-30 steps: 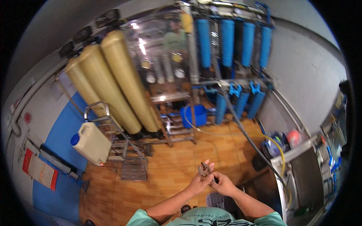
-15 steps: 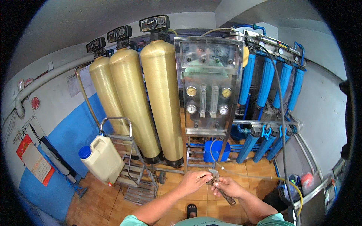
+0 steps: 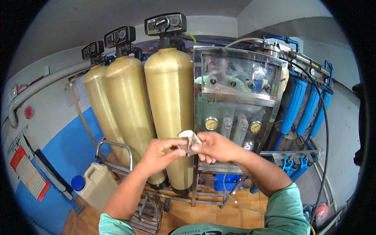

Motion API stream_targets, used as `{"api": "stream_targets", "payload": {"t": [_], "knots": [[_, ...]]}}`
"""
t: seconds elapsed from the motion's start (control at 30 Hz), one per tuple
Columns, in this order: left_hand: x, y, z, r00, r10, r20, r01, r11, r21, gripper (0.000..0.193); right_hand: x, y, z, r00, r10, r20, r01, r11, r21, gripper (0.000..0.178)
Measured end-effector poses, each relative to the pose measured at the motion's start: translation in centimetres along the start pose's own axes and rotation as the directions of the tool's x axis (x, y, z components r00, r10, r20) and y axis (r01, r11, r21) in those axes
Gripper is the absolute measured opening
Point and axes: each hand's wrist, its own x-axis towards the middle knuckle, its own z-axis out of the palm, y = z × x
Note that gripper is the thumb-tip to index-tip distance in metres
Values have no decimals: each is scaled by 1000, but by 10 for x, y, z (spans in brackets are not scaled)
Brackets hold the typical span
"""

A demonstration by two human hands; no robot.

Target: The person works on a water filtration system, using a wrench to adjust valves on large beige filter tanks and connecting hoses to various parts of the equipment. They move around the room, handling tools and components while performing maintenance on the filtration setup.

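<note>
Both hands are raised in front of me at the middle of the view, in front of a tan tank and the steel panel. Between them is a metal wrench (image 3: 191,139), seemingly an adjustable one, with its pale head tipped up. My right hand (image 3: 214,147) is closed around it, hiding most of the handle. From the other side, my left hand (image 3: 157,156) pinches the wrench's head with thumb and fingers.
Tall tan tanks (image 3: 169,90) with black control heads stand behind. The steel gauge panel (image 3: 243,100) is close beyond my right hand. Blue filter housings (image 3: 293,105) hang at the right. A cream jerrycan (image 3: 96,186) and a metal hand trolley (image 3: 150,211) stand at lower left.
Both hands have risen and moved left with the wrench, from above the floor to in front of the tank. The steel panel now appears larger and closer.
</note>
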Motion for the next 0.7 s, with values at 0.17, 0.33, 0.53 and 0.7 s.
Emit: {"api": "stream_targets", "payload": {"t": [0.17, 0.33, 0.53, 0.7], "knots": [[73, -2, -60, 968, 237, -80, -226, 966, 124, 27, 60, -57, -45, 995, -92, 34, 94, 994, -55, 32], [145, -21, -125, 878, 464, -113, -446, 882, 154, 30, 117, -123, -73, 991, -60, -122, 5, 911, -412, 33], [242, -30, -205, 814, 551, -183, -553, 832, 41, 28, 179, -207, -106, 943, -202, -263, 26, 835, -550, 27], [335, -59, -281, 584, 689, -429, -630, 718, 296, 53, 240, -249, -176, 797, -411, -443, -130, 599, -790, 27]]}}
